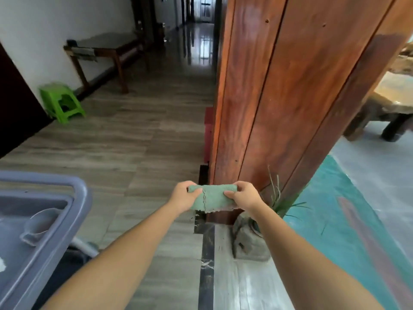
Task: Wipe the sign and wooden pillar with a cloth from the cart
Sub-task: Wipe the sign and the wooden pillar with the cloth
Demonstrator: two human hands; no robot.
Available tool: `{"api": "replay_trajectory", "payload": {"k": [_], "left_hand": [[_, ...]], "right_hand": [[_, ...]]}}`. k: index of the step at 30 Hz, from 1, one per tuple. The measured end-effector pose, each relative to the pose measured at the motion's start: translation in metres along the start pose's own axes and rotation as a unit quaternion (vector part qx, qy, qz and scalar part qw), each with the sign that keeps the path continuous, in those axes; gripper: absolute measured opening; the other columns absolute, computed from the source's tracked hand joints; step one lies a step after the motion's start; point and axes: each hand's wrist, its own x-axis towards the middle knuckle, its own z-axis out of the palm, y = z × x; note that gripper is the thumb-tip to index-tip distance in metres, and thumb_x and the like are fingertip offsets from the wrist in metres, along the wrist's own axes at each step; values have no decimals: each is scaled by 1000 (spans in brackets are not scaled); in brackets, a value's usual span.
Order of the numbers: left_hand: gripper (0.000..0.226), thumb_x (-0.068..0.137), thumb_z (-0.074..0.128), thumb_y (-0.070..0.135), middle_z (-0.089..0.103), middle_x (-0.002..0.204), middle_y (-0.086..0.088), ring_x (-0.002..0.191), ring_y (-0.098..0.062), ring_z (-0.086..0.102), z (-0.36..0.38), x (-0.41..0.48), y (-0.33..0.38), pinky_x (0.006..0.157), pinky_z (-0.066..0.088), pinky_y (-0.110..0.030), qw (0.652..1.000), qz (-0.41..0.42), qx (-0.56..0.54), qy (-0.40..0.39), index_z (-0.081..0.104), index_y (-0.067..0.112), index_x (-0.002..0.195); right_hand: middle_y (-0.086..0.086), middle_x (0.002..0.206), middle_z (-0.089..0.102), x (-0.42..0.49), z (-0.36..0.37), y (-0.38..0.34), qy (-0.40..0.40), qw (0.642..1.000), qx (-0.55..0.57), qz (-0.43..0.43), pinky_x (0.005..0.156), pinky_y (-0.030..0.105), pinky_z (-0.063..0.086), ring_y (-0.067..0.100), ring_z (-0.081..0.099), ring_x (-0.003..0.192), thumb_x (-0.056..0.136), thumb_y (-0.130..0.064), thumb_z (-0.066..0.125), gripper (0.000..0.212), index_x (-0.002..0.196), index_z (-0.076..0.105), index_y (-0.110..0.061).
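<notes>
A wooden pillar (290, 97) is rising from the floor (138, 139), filling the right of the view, its reddish boards leaning with the wide lens. A grey cart (42, 222) is standing at the lower left, well apart from the pillar, with a grey scoop-like cup (41, 220) lying in its tray. A dark bench (105, 50) is standing against the far left wall, and a green stool (61, 102) is sitting near it by the same wall. A small plant (279, 198) in a stone-like pot is sitting at the foot of the pillar. Both arms are reaching forward. The left hand (184, 195) is pinching the left end of a folded green cloth (212, 198), and the right hand (242, 195) is gripping its right end, holding it stretched between them just in front of the pillar's base, not touching the wood.
</notes>
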Motion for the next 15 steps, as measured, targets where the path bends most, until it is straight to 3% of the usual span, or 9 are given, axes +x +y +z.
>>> {"api": "replay_trajectory", "payload": {"k": [2,5,6,7,10,13,15], "left_hand": [[15,92,66,25,66,86,-1,81,-20,59,54,-1,22,61,45,-24,1000,19,11,-13,72,11,95],[19,92,65,30,73,99,-6,93,-25,65,118,-5,42,78,53,-32,998,9,27,-47,73,14,98],[21,91,66,32,74,102,-8,96,-27,67,135,-5,47,84,54,-37,997,9,32,-63,74,15,99],[20,90,66,33,74,102,-8,97,-28,68,151,-5,54,86,54,-40,996,15,34,-76,74,16,98],[20,90,67,33,76,99,-9,95,-29,71,188,0,76,85,56,-43,993,34,42,-106,75,16,96],[19,90,67,33,76,99,-10,92,-29,71,212,4,86,83,57,-43,989,37,48,-132,75,16,96],[17,90,68,32,75,94,-8,85,-25,70,222,11,90,73,57,-36,987,44,55,-142,74,17,93]], "right_hand": [[19,101,74,-1,-46,34,36,999,29,11,79,48,63,36,72,92,86,-20,75,16,94,68,-8],[15,92,73,-17,-99,78,71,996,24,38,51,23,56,24,69,72,85,-22,75,13,87,67,-11],[12,89,71,-21,-114,89,82,995,27,47,46,21,53,20,67,67,85,-22,75,13,84,66,-13],[11,87,70,-24,-130,98,92,993,37,56,49,23,55,21,67,67,84,-22,76,13,83,66,-13],[13,87,69,-27,-168,117,121,987,72,77,72,48,64,33,71,80,84,-19,76,20,93,68,-3],[10,83,68,-33,-185,131,150,980,93,90,73,51,63,30,70,75,84,-17,76,13,84,65,-10],[12,83,69,-35,-192,134,166,975,109,99,75,55,62,38,73,82,82,-17,78,15,80,64,-13]]}}
